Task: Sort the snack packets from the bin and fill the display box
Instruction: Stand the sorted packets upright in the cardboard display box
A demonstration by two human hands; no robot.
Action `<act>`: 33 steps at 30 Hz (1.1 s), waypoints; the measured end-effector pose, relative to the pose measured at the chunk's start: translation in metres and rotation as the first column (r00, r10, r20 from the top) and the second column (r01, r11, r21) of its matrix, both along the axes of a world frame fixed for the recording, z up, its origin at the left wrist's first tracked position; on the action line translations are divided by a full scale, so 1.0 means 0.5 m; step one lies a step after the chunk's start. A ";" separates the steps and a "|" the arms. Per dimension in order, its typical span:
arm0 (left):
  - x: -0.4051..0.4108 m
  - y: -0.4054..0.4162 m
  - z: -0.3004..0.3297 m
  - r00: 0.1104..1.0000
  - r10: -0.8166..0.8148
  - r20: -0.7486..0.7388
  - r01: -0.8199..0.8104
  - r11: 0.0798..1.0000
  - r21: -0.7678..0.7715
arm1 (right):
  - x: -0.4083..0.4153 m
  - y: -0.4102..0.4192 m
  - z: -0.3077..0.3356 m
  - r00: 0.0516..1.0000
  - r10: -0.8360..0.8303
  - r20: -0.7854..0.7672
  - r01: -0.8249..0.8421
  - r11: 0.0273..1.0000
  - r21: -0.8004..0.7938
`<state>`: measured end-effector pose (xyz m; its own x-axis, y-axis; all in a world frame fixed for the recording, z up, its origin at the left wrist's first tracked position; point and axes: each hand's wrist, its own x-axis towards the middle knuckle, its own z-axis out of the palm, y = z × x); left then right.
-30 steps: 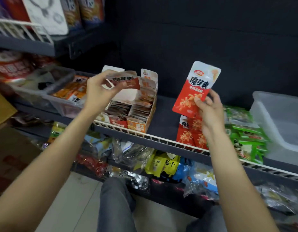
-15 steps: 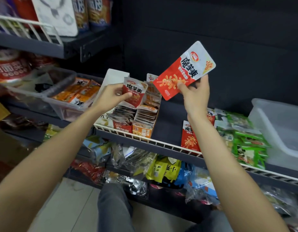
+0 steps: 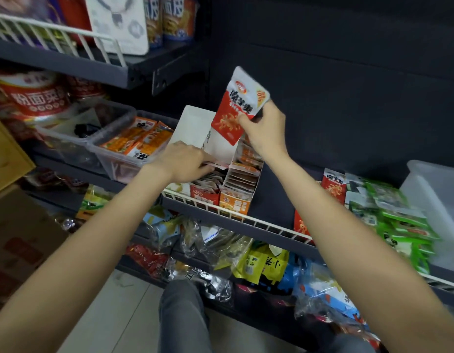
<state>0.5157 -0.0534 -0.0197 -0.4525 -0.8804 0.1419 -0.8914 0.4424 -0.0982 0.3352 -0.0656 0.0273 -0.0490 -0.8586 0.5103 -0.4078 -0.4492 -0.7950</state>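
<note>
Shelf: red packet [image 3: 235, 108] above right hand [image 3: 265, 128].

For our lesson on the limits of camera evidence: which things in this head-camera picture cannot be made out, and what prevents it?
- Packet under the left hand: the fingers cover it, in the cardboard display box.
- Red-and-white snack packet in the right hand: motion blur smears its print.
- White translucent plastic bin: cut off by the right edge; contents unseen.
- Red packets on the shelf: the right forearm hides part of them.
</note>
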 end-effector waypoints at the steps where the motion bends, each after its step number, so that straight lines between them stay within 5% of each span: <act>1: -0.002 0.002 0.002 1.000 -0.020 -0.011 0.020 1.000 -0.007 | 0.011 -0.009 -0.007 0.997 0.015 -0.075 -0.016 1.000 -0.006; 8: 0.008 0.024 -0.013 0.992 -0.008 -0.130 0.003 0.999 -0.038 | 0.038 -0.055 -0.045 0.861 0.012 -0.508 -0.019 1.000 -0.008; 12: 0.016 0.029 -0.032 0.965 0.010 -0.261 0.002 0.999 0.048 | 0.035 -0.059 -0.072 0.640 -0.033 -0.768 -0.036 0.997 -0.073; 21: -0.005 0.090 -0.060 0.907 0.001 -0.422 -0.030 0.998 -0.061 | 0.021 -0.040 -0.068 0.447 -0.036 -0.894 -0.219 0.964 -0.148; 24: -0.027 0.107 -0.041 0.879 0.022 -0.477 -0.111 0.981 -0.160 | 0.001 -0.021 -0.059 0.607 0.021 -0.794 -0.159 0.982 -0.096; 28: -0.111 0.150 -0.012 0.742 -0.076 -0.666 -0.179 0.935 -0.306 | -0.102 0.060 -0.068 0.881 -0.079 -0.467 -0.010 0.983 -0.184; 33: -0.279 0.187 -0.016 0.590 -0.252 -0.767 -0.003 0.949 -0.314 | -0.283 0.146 -0.146 0.869 -0.226 -0.441 0.232 0.972 -0.040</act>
<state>0.3763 0.0400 -0.0277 -0.1502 -0.6950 0.7032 -0.6066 0.6264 0.4895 0.1938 0.0075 -0.0456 -0.0183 -0.8577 0.5138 -0.8066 -0.2910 -0.5145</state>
